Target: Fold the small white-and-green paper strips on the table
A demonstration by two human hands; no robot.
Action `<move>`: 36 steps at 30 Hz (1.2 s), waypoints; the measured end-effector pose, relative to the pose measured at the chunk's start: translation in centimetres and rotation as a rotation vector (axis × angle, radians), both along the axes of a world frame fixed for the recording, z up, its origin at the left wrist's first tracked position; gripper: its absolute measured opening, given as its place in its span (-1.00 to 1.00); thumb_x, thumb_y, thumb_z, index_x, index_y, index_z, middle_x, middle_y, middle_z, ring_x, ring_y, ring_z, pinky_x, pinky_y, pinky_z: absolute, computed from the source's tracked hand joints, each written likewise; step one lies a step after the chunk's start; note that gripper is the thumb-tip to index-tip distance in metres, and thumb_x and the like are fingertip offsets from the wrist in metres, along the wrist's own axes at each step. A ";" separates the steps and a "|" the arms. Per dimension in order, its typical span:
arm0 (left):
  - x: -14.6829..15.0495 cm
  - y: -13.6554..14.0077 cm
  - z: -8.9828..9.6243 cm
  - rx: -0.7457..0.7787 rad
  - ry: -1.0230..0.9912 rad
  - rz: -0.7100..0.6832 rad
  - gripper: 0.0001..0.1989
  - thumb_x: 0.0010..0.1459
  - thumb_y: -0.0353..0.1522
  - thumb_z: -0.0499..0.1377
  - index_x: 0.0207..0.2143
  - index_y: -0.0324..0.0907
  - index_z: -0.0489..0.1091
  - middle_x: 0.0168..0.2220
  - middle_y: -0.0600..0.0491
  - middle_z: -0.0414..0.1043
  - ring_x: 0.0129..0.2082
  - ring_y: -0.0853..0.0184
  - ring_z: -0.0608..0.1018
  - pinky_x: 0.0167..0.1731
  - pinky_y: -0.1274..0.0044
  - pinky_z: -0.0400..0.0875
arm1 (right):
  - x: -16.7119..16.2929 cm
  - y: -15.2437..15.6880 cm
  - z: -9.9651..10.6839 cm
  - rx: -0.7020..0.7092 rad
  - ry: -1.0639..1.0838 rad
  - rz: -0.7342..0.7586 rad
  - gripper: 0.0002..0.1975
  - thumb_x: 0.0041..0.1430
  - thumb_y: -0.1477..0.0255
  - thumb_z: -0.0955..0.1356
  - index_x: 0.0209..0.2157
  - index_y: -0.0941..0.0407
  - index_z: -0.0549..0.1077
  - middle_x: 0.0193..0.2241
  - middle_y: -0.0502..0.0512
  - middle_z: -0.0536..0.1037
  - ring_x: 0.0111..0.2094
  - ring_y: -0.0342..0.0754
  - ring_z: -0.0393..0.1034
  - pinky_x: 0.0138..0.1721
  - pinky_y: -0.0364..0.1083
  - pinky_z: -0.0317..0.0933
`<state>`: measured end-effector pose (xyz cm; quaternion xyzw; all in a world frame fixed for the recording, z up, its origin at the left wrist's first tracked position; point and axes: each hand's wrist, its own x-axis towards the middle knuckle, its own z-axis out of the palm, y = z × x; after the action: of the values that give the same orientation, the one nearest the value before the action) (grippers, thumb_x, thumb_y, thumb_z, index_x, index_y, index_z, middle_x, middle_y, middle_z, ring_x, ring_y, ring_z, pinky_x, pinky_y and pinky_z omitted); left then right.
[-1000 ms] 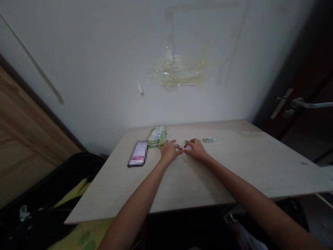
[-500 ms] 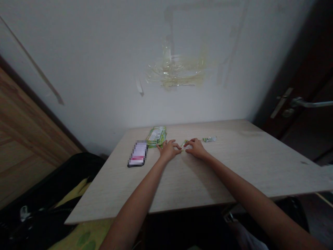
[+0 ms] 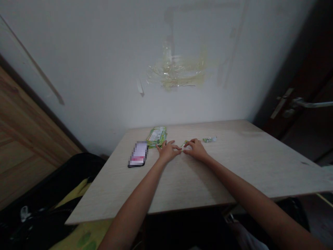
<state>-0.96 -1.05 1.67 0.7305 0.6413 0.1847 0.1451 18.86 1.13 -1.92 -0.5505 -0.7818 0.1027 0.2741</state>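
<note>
Green-and-white wrapper (image 3: 187, 147), small and mostly hidden by fingers, sits just right of the centre of the frame, on or very near the pale counter (image 3: 187, 185). The right hand (image 3: 197, 148) has its thumb and index finger closed about it. The left hand (image 3: 168, 151) comes in from the lower left, its thumb and index tips drawn close together at the wrapper's left end; whether they pinch it or merely touch it, I cannot tell. The two hands are near each other but apart. The step in hand looks like fine fingertip work on this piece; the next move seems to call for a steady right-hand hold and small, controlled motion of the left fingertips. Left of centre lies a stack of green-and-white packets (image 3: 157, 134), just beside the left hand's outer fingers, with a smartphone (image 3: 138, 153) lower left of it. A crumpled green-and-white scrap (image 3: 209, 139) rests on the counter, right of the right hand.
</note>
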 end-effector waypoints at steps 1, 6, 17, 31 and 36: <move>0.1 -0.1 0.0 0.012 -0.007 0.004 -0.80 0.09 -0.08 0.27 -0.23 0.21 0.60 0.28 0.22 0.26 0.36 -0.11 0.04 0.22 -0.18 -0.42 | 0.0 -0.1 0.0 0.009 -0.003 -0.004 -0.62 0.12 0.15 0.44 -0.08 0.04 0.55 -0.05 0.21 0.36 0.03 0.09 0.26 0.10 0.03 0.11; 0.6 -0.1 -0.3 0.064 -0.028 0.008 -0.84 0.12 -0.11 0.27 -0.28 0.15 0.60 0.24 0.20 0.32 0.35 -0.06 0.07 0.20 -0.19 -0.42 | -0.2 -0.3 0.1 0.035 -0.023 0.001 -0.60 0.13 0.12 0.43 -0.07 0.04 0.54 -0.07 0.23 0.36 0.03 0.11 0.26 0.10 0.05 0.12; 0.2 0.4 -0.4 0.041 -0.025 -0.014 -0.85 0.10 -0.14 0.30 -0.24 0.17 0.60 0.27 0.19 0.28 0.36 -0.07 0.06 0.19 -0.21 -0.45 | 0.0 0.2 0.1 -0.058 0.023 0.008 -0.66 0.12 0.28 0.44 -0.05 0.00 0.54 -0.04 0.20 0.34 0.07 0.11 0.22 0.12 0.05 0.09; -0.1 0.0 -1.4 0.152 0.042 -0.019 -0.79 0.15 -0.06 0.21 -0.17 0.28 0.57 0.24 0.19 0.31 0.33 -0.04 0.10 0.22 -0.17 -0.42 | 2.7 0.4 -0.9 0.081 0.086 0.060 -0.78 0.14 0.45 0.39 -0.18 0.10 0.64 -0.12 0.22 0.46 0.01 0.08 0.29 0.13 0.06 0.12; 0.2 -0.2 -1.1 0.143 0.029 -0.020 -0.78 0.16 -0.11 0.22 -0.14 0.24 0.57 0.23 0.15 0.33 0.34 0.00 0.10 0.25 -0.11 -0.42 | 3.2 0.9 -1.1 0.108 0.119 0.129 -0.74 0.08 0.55 0.36 -0.23 0.08 0.65 -0.04 0.19 0.53 0.04 0.07 0.35 0.15 0.07 0.16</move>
<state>-0.79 -1.29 0.56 0.7480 0.6211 0.2177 0.0851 22.09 2.06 -2.97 -0.4763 -0.8024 0.1104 0.3423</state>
